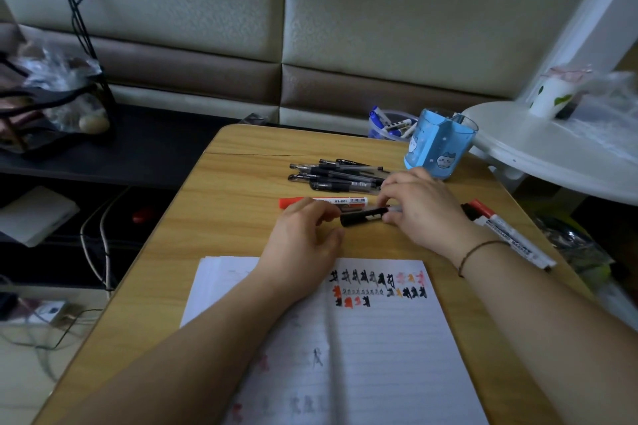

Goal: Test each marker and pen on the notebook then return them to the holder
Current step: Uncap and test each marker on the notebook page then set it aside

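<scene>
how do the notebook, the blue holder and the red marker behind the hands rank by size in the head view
1. notebook, though it's nearest the camera
2. blue holder
3. red marker, partly hidden by the left hand

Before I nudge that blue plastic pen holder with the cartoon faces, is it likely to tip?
Probably, somewhat. The blue plastic pen holder is tall for its base and looks nearly empty, so likely light. It already looks tilted beside the white round shelf. On the smooth wooden table a low push may slide it instead.
</scene>
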`<state>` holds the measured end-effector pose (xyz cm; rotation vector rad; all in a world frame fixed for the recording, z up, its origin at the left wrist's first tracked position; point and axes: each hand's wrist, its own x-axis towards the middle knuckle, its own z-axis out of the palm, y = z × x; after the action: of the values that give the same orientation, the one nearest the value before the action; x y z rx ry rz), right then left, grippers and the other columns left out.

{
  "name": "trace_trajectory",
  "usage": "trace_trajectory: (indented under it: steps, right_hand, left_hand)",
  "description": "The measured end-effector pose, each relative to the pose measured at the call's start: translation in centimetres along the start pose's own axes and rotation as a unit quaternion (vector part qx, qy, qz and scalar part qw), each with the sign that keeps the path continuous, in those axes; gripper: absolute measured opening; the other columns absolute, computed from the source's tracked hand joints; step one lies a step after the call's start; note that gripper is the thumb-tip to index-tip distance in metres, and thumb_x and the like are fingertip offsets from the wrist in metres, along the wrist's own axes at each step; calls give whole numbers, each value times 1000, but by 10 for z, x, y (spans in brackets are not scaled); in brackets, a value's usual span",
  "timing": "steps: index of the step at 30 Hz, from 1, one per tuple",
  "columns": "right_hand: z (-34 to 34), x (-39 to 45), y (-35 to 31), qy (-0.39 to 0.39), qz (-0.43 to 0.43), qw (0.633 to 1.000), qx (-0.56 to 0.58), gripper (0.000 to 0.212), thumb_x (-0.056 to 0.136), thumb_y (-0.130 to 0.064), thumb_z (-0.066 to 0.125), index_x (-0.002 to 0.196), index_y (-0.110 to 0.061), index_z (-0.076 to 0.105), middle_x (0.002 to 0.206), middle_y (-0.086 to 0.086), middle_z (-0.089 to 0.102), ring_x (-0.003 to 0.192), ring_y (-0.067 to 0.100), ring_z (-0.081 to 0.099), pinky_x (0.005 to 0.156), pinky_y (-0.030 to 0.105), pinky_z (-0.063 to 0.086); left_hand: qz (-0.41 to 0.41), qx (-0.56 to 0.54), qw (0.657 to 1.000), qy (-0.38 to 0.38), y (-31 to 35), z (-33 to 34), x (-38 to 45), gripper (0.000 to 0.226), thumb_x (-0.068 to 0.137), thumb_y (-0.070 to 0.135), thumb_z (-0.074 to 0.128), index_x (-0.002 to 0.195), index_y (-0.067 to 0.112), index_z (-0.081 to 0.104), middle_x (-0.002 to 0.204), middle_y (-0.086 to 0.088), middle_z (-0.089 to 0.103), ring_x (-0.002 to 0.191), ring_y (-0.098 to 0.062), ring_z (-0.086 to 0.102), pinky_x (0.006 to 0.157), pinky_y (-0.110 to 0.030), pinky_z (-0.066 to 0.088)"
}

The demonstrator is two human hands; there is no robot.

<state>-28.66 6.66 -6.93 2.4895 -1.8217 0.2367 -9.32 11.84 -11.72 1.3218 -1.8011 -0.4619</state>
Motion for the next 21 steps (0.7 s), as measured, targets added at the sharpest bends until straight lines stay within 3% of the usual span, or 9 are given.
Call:
trace_trajectory:
  steps: [3, 6, 10, 12, 14, 15, 17, 19, 21]
  right_hand:
    - [2, -5, -8, 41, -36, 998, 3, 19, 89, -32, 63, 107, -38, 62, 121, -18, 57, 120, 11, 38, 102, 38, 33]
    - [-5, -14, -20, 107, -94, 990, -2, 20, 91, -29, 58, 110, -34, 63, 112, -13, 64, 113, 14, 46, 96, 38, 34]
    - [-22, -37, -33, 173, -173, 969, -29, 20, 89, -36, 58, 106, -30, 68, 94, -13, 68, 94, 18, 54, 86, 41, 38]
    - [-34, -54, -30, 172, -83, 981, 12, 24, 84, -55, 60, 101, -39, 66, 85, -21, 61, 84, 11, 51, 76, 33, 38]
    - [-45, -67, -23, 127, 36, 977, 165, 37, 72, -69, 60, 93, -40, 64, 71, -16, 64, 68, 5, 55, 61, 26, 40]
    - [-45, -71, -18, 99, 60, 952, 285, 43, 67, -70, 60, 90, -35, 66, 66, -8, 66, 61, 6, 58, 57, 25, 43]
    - [-46, -80, -14, 50, 64, 852, 517, 50, 61, -67, 69, 90, -26, 71, 64, 3, 68, 60, 14, 62, 62, 29, 52]
    - [-37, -85, -15, 21, 49, 767, 639, 51, 59, -60, 80, 90, -20, 73, 64, 6, 66, 63, 22, 61, 63, 30, 54]
    - [-25, -88, -25, 13, 26, 768, 640, 39, 67, -53, 80, 86, -21, 72, 64, 8, 65, 60, 24, 60, 58, 34, 52]
  left_hand:
    - [18, 0, 1000, 11, -2, 0, 0, 33, 85, 18, 71, 117, 16, 64, 113, 6, 56, 105, -14, 55, 93, -34, 50]
    - [50, 40, 998, 28, -3, 2, -2, 49, 82, 32, 68, 127, 15, 58, 126, -1, 53, 114, -24, 52, 98, -39, 45]
    - [110, 152, 981, 43, 3, 0, -3, 41, 93, 49, 45, 118, 20, 62, 103, 2, 64, 93, -25, 60, 77, -41, 48]
    - [141, 138, 980, 35, 4, -1, -3, 39, 97, 47, 40, 110, 19, 65, 92, 2, 65, 84, -24, 61, 67, -39, 48]
    - [164, 85, 983, 19, 7, -2, -5, 39, 99, 44, 40, 105, 15, 65, 92, 1, 66, 80, -22, 60, 62, -35, 47]
    - [169, 58, 984, 13, 10, -3, -6, 39, 99, 44, 40, 105, 14, 64, 93, 1, 66, 78, -21, 59, 60, -33, 46]
    - [174, 27, 984, 7, 14, -5, -8, 37, 99, 43, 40, 108, 14, 62, 95, 3, 64, 78, -19, 57, 59, -34, 46]
    - [200, 26, 979, -2, 17, -7, -9, 36, 98, 44, 43, 109, 14, 60, 94, 3, 63, 77, -17, 56, 59, -32, 45]
    - [242, 63, 968, -18, 21, -8, -10, 33, 97, 42, 47, 104, 12, 59, 89, 2, 61, 75, -18, 55, 59, -29, 41]
